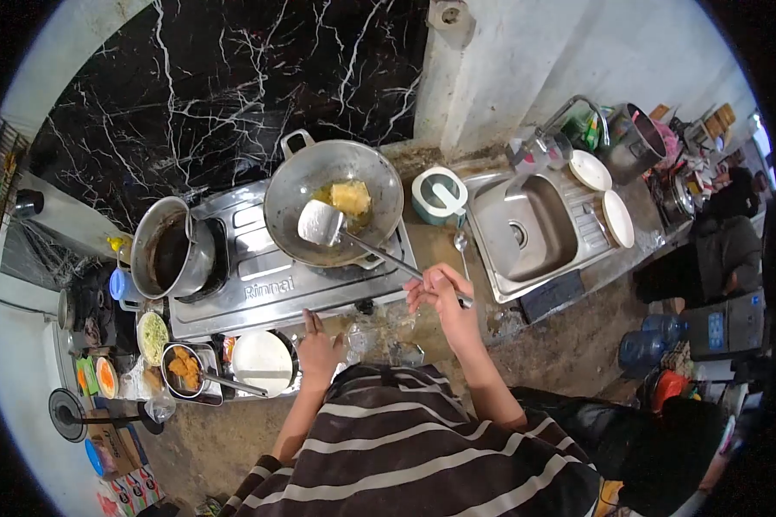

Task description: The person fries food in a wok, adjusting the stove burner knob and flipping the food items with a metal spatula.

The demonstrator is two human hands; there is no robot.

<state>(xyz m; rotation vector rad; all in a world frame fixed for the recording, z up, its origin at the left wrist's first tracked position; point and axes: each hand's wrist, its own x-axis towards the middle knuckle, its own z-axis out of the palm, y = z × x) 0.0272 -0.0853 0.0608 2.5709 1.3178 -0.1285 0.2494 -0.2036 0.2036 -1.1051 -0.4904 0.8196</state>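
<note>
My right hand [444, 297] is closed around the handle of a metal wok spatula [322, 224]. The spatula's broad blade is inside a large grey wok [284, 194] on the right side of the stove. Beside the blade, a golden-yellow, block-shaped piece of food [351, 197] sits in a little oil; its kind is unclear. My left hand [317, 351] is near the front edge of the silver stove [233, 314], fingers stretched toward it and holding nothing. Whether the fingertips touch the stove I cannot tell.
A deep pot [159, 258] occupies the left burner. Fried pieces lie in a strainer [196, 384] at lower left, near a white plate [262, 362] and a bowl of shredded greens [153, 338]. Right of the wok are a lidded container [438, 195], a spoon [461, 243] and a sink [526, 228].
</note>
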